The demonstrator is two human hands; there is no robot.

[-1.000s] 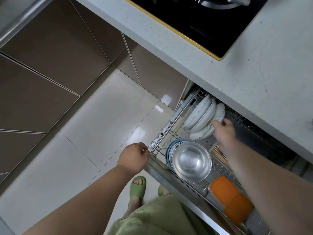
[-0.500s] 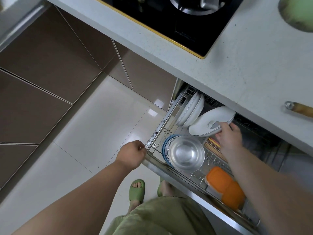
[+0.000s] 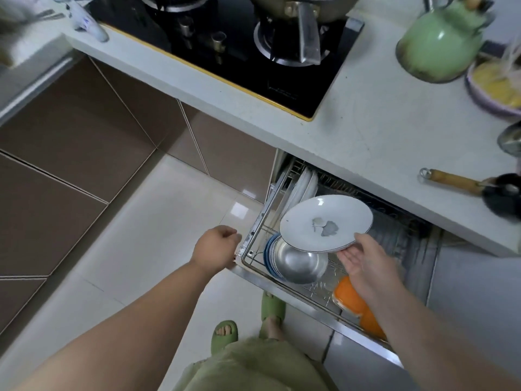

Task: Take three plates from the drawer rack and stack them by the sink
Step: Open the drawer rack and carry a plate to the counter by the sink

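Note:
My right hand [image 3: 363, 261] grips a white plate [image 3: 325, 222] with a grey motif by its near rim, holding it face up above the open drawer rack [image 3: 255, 235]. More white plates [image 3: 303, 184] stand on edge at the back left of the rack. My left hand [image 3: 215, 246] is closed at the rack's front left corner, on the drawer edge. No sink is in view.
A steel bowl [image 3: 298, 262] nests in blue-rimmed bowls under the held plate; orange-lidded containers [image 3: 355, 306] sit at the rack's right. On the counter [image 3: 366, 131]: black hob [image 3: 225, 49] with pan, green kettle [image 3: 437, 40], wooden-handled ladle [image 3: 456, 182]. My feet in green slippers stand below.
My right hand has lifted one plate out of the upright row and turned it face up above the bowls. The view has tilted up, showing more counter. My left hand stays at the drawer corner.

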